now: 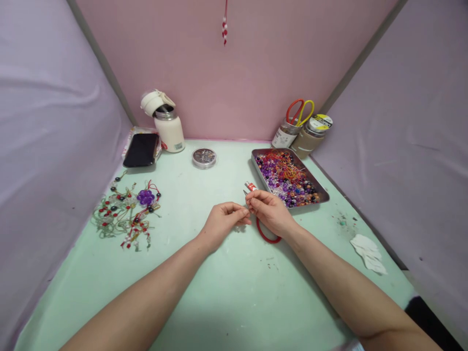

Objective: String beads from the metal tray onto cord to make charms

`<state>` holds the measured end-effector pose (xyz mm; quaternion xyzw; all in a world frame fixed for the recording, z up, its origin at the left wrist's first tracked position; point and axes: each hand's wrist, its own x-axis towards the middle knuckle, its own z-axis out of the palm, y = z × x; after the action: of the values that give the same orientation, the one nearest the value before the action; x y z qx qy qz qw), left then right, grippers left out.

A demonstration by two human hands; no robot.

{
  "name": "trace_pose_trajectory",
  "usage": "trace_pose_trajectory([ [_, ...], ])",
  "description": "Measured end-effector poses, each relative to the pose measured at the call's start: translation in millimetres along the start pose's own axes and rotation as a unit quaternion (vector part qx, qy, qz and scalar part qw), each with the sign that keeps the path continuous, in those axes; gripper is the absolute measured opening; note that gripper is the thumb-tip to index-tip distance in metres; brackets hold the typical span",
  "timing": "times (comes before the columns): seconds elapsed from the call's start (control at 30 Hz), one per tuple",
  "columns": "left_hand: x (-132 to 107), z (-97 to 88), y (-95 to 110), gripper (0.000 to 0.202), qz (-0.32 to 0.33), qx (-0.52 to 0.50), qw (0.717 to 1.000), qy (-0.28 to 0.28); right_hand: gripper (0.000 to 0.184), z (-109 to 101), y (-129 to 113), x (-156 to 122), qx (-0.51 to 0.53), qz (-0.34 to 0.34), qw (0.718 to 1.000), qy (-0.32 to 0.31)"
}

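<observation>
My left hand (226,222) and my right hand (270,212) meet over the middle of the table, fingertips pinched close together. Whatever lies between them is too small to make out. Under my right hand lie scissors with a red handle (268,239), their grip partly covered. A red lighter (251,186) shows just beyond my right fingers. To the right of it, a metal tray (324,196) holds purple, clear, orange and black beads with a tangle of red and yellow cord.
Left lies a heap of beaded cords (120,209) with a purple bead flower (145,197). Behind stand a phone (141,150), an open cream flask (170,132) and a round clear case (204,157). Jars (310,139) with scissors (300,113) stand back right; a crumpled tissue (367,253) lies right.
</observation>
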<state>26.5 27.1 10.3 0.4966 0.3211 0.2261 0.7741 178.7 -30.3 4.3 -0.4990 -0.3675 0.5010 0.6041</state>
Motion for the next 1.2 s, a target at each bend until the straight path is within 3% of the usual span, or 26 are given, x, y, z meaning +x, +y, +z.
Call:
trace_pose_trajectory([
  [0.63, 0, -0.7, 1, 0.023, -0.007, 0.003, 1.000, -0.004, 0.013, 0, -2, 0, 0.011, 0.019, 1.000, -0.020],
  [0.8, 0, -0.2, 1, 0.025, -0.009, 0.008, 1.000, -0.002, 0.014, -4, -8, -2, -0.089, -0.003, 0.996, -0.015],
  [0.97, 0, -1.0, 1, 0.025, -0.016, 0.013, 1.000, -0.008, 0.012, -7, -22, -6, -0.216, -0.039, 0.975, -0.025],
  [1.2, 1, -1.3, 1, 0.026, -0.021, 0.024, 0.999, -0.013, 0.013, -8, -30, -7, -0.286, -0.082, 0.953, -0.054],
])
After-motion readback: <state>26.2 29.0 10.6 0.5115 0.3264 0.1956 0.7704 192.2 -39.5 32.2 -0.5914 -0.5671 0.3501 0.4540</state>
